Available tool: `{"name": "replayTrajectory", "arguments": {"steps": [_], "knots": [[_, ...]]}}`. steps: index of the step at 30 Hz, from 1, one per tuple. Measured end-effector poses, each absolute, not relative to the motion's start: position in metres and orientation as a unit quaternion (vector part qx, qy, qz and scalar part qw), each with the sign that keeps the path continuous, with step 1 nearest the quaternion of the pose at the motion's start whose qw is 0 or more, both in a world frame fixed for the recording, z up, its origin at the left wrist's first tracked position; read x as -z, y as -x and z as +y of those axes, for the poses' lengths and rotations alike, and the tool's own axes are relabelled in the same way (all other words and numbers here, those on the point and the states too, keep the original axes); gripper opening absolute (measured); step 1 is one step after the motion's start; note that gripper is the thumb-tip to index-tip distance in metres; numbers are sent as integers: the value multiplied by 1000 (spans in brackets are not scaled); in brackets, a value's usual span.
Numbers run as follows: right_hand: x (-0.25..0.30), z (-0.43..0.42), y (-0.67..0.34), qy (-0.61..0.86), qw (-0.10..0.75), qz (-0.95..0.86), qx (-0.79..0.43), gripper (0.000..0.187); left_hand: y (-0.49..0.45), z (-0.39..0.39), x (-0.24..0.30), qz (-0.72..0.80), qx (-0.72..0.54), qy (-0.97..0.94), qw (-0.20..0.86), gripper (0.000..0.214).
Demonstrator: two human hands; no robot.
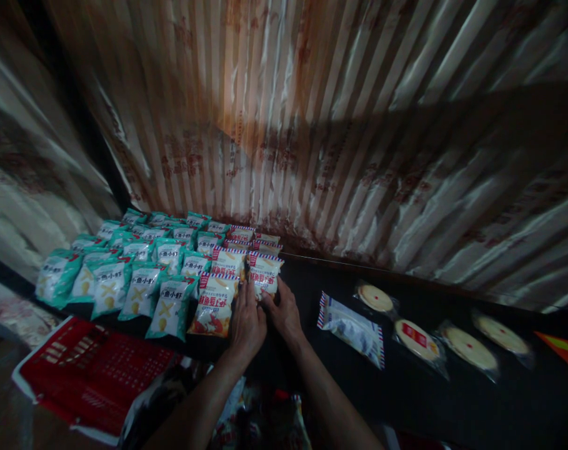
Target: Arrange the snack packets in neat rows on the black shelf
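Note:
Rows of snack bags cover the left part of a black surface. Nearest my hands are white and red bags with striped edges; one snack bag point(264, 270) lies between my two hands. My left hand point(249, 322) has its fingers stretched out along that bag's left edge, beside another white and red bag point(213, 303). My right hand point(284, 312) bends its fingers over the lower right corner of the bag, holding it. Teal and white bags point(171, 303) stand in rows further left, leaning on one another.
A striped bag point(352, 328) lies apart on the black surface point(330, 394), followed by several round wrapped cakes point(419, 340) and an orange packet point(565, 350). At lower left is a red and white package point(96, 375). Pleated plastic sheeting point(284, 125) hangs behind.

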State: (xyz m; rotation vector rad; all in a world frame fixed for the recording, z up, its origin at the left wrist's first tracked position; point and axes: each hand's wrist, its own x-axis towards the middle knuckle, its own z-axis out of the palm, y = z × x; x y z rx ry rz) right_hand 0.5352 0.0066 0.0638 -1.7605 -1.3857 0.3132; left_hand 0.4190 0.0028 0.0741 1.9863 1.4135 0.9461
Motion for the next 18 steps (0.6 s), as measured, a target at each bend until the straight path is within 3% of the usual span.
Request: {"name": "replayTrajectory", "arguments": {"steps": [18], "knots": [[-66,9,-523,704,448,-528,-158,68,-416,7,-75,513,-361,-727,278,63]]}}
